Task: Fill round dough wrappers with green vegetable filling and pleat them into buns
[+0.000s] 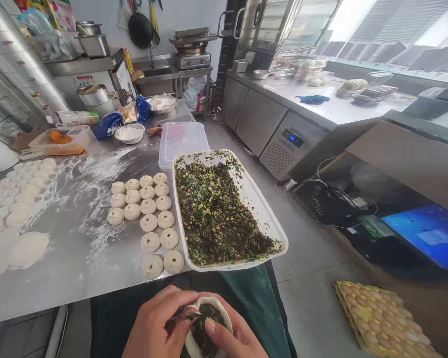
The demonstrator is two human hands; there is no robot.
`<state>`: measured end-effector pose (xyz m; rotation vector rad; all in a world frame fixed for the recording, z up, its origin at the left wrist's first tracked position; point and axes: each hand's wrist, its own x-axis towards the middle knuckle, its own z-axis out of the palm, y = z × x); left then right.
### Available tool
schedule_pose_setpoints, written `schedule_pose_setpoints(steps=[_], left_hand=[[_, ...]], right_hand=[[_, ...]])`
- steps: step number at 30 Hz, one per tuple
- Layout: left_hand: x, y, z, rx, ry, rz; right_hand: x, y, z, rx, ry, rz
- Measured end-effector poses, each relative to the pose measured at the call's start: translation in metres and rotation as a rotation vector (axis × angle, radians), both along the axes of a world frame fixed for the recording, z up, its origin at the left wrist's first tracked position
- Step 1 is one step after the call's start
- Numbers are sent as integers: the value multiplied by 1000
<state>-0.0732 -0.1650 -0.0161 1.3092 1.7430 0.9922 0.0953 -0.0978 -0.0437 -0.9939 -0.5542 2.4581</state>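
My left hand [159, 325] is at the bottom edge, fingers pinched on a thin dark utensil [184, 314] that presses into the green filling of a dough wrapper [212, 304]. My right hand [233, 338] cups that wrapper from below, thumb on its rim. Just beyond stands a white tray [263, 206] full of chopped green filling [216, 211]. To its left, several pleated buns [149, 219] lie in rows on the floured steel table [78, 233].
Flat dough rounds [17, 199] cover the table's left side. A lidded plastic box [182, 139], a flour bowl [130, 133] and bags stand at the back. Right of the aisle runs a steel counter [321, 112]. An egg tray [381, 320] lies at lower right.
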Motion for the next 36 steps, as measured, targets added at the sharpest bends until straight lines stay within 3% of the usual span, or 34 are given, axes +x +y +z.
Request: schedule_pose_setpoints(steps=[4, 9, 16, 21, 25, 29, 34, 36], left_hand=[[-1, -1, -7, 137, 87, 15], [-5, -2, -9, 283, 225, -73], [-7, -3, -8, 243, 333, -128], [-6, 3, -6, 300, 493, -207], [-3, 7, -5, 294, 508, -198], [-2, 8, -8, 294, 594, -257], [-1, 6, -12, 286, 589, -286], [-1, 6, -13, 294, 624, -311]], right_hand=[[1, 6, -7, 207, 36, 128], [1, 11, 3, 361, -48, 204], [-1, 16, 6, 448, -128, 272], [-3, 19, 6, 568, -141, 328], [-3, 20, 5, 544, -175, 352], [-3, 23, 7, 690, -238, 390], [-4, 28, 9, 609, -257, 456], [-4, 30, 9, 697, -298, 459]])
